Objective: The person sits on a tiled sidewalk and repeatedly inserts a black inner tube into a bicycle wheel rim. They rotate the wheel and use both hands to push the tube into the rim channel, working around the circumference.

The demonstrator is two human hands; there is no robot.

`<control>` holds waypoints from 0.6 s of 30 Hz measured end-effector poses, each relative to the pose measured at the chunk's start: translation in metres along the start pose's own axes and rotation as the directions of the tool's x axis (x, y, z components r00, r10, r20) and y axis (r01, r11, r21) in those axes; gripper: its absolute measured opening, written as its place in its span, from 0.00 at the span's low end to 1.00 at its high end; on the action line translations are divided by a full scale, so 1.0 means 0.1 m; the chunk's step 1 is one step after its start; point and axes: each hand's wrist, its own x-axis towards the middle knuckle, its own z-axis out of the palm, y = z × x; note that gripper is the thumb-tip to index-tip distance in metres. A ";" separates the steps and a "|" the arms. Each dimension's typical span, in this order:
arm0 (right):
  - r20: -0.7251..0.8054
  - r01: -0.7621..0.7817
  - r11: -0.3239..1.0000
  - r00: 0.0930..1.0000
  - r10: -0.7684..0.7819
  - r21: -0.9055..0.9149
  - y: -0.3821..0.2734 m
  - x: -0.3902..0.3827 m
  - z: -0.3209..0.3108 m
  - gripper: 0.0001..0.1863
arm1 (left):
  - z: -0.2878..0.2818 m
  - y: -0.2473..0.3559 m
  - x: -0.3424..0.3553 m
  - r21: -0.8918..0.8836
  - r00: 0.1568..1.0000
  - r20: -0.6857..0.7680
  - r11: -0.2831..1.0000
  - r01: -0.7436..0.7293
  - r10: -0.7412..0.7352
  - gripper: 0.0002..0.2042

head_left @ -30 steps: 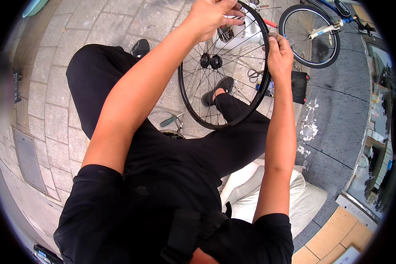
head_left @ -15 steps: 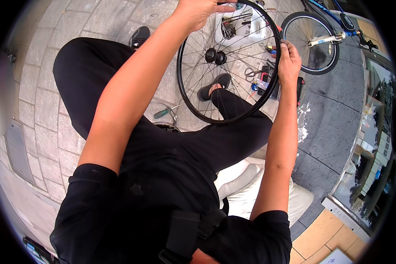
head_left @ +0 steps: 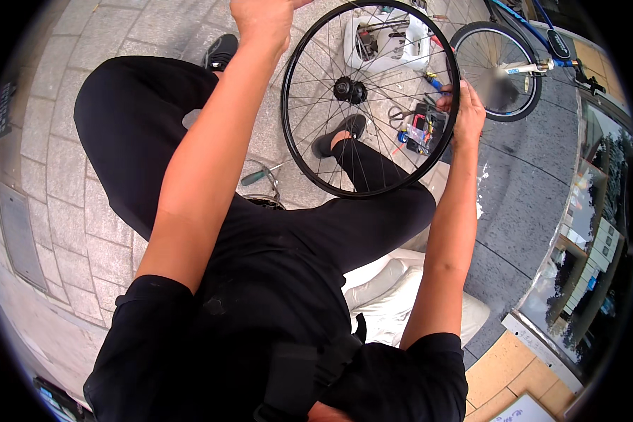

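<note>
A black bicycle wheel without a tire stands tilted over my right thigh, its hub and thin spokes facing me. My right hand grips the rim at its right side, thumb in front and fingertips showing inside the rim. Up at the top edge, my left hand is off the wheel, just left of the rim. One of its fingers stretches toward the rim; the others are partly cut off by the picture's edge. I see nothing held in it.
Behind the wheel stands a white plastic tub of tools. Scissors and a tool case lie on the paving. A green-handled screwdriver lies between my legs. A blue bicycle's wheel stands at the far right.
My left hand has come off the top of the rim and moved left. The wheel has shifted slightly and turned a little more toward me, with my right hand still on its rim.
</note>
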 end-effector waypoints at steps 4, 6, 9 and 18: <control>-0.013 -0.023 1.000 1.000 0.023 0.003 0.04 0.02 -0.04 0.20 | -0.53 -0.17 -0.38 0.184 0.973 -0.230 0.981 0.067 -0.024 0.17; -0.019 -0.027 1.000 0.999 0.027 0.004 0.05 0.05 -0.05 0.20 | -0.77 -0.32 -0.52 0.199 0.943 -0.319 0.966 0.162 -0.092 0.15; -0.023 -0.049 0.999 0.999 0.048 -0.015 0.09 0.08 -0.09 0.20 | -0.91 -0.38 -0.71 0.198 0.921 -0.338 0.942 0.270 -0.193 0.14; -0.054 -0.053 0.998 0.997 0.051 -0.022 0.07 0.08 -0.06 0.20 | -1.00 -0.56 -0.87 0.257 0.926 -0.319 0.923 0.288 -0.201 0.13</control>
